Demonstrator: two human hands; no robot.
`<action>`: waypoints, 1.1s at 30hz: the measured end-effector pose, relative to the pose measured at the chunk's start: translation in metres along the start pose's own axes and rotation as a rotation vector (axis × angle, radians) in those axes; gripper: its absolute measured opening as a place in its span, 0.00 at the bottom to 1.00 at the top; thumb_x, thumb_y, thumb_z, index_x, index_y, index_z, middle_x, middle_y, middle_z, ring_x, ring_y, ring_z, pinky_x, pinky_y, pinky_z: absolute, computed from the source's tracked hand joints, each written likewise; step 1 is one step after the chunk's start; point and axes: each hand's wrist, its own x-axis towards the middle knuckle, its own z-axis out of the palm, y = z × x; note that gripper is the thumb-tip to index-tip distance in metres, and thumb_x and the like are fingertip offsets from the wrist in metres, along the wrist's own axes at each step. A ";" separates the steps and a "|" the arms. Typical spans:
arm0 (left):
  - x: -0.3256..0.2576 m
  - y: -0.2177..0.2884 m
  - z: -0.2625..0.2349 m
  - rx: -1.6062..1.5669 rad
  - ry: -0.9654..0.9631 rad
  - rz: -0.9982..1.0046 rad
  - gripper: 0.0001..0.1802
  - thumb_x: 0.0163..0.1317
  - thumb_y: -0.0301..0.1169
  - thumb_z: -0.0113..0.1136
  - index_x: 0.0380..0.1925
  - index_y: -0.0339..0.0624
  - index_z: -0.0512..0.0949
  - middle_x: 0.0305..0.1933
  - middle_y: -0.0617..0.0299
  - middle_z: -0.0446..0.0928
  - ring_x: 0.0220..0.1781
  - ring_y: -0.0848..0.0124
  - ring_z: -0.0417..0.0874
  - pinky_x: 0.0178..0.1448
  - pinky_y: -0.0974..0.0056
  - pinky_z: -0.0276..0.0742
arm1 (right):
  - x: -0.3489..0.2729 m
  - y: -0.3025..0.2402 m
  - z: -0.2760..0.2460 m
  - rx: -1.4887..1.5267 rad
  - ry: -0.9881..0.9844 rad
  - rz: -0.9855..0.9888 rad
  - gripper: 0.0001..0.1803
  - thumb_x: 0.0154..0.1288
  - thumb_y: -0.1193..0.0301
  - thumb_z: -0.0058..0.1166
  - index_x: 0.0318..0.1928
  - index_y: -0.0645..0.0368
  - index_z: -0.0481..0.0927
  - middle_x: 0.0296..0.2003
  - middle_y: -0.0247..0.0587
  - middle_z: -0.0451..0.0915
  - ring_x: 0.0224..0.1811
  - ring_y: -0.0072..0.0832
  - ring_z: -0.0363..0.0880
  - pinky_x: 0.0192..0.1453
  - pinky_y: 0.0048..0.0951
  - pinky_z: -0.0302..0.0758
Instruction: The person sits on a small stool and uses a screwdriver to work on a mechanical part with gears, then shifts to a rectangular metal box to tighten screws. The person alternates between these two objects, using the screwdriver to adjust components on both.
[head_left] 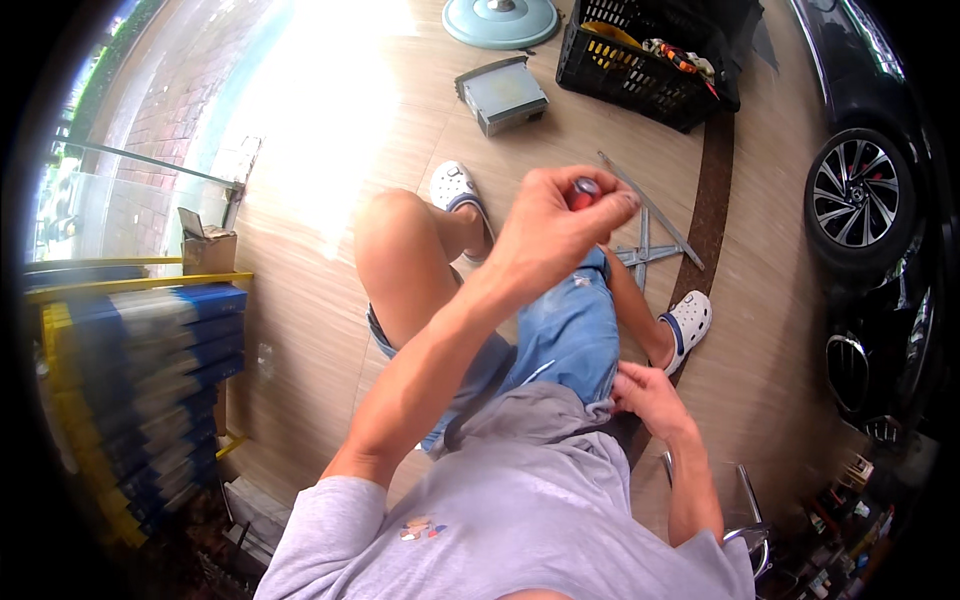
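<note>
The left hand [555,235] is raised above the knees, its grip clamped on a small red-and-silver object [585,192] pinched at the fingertips. The right hand [648,395] rests at the hem of the denim shorts [565,335], fingers curled on the fabric. Metal strips [650,235] lie on the floor [330,300] beyond.

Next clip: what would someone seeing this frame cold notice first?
The raised left hand at centre, pinching a small red object above the knees. Below it, the right hand rests at the hem of the blue denim shorts. Farther back on the floor lie a grey metal box and a black plastic crate, with a car wheel at right.
</note>
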 end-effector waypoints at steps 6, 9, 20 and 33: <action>0.037 -0.007 -0.007 -0.012 0.001 -0.030 0.12 0.62 0.35 0.65 0.32 0.36 0.81 0.18 0.73 0.68 0.19 0.85 0.61 0.22 0.74 0.52 | -0.030 -0.013 -0.001 -1.453 0.139 -0.307 0.18 0.66 0.57 0.57 0.46 0.57 0.83 0.43 0.47 0.79 0.50 0.47 0.74 0.58 0.46 0.69; 0.057 -0.003 0.008 -0.043 -0.049 0.083 0.17 0.66 0.41 0.63 0.31 0.36 0.82 0.18 0.71 0.68 0.19 0.84 0.62 0.22 0.73 0.54 | -0.055 -0.014 0.006 -1.628 0.084 -0.301 0.19 0.63 0.59 0.59 0.48 0.58 0.82 0.46 0.46 0.80 0.49 0.48 0.76 0.55 0.43 0.71; 0.094 -0.009 0.098 -0.041 -0.497 0.505 0.30 0.65 0.54 0.63 0.41 0.31 0.83 0.25 0.63 0.78 0.28 0.78 0.77 0.32 0.69 0.75 | -0.008 -0.144 0.000 -0.630 0.790 -0.806 0.21 0.60 0.73 0.62 0.54 0.64 0.79 0.39 0.50 0.83 0.35 0.36 0.84 0.40 0.32 0.76; 0.161 -0.186 0.041 -0.268 -0.120 0.266 0.33 0.67 0.54 0.59 0.59 0.36 0.76 0.45 0.53 0.83 0.41 0.68 0.83 0.45 0.66 0.79 | 0.109 -0.167 -0.038 -0.251 0.534 -0.805 0.14 0.58 0.71 0.62 0.44 0.64 0.80 0.31 0.39 0.81 0.31 0.25 0.81 0.37 0.23 0.78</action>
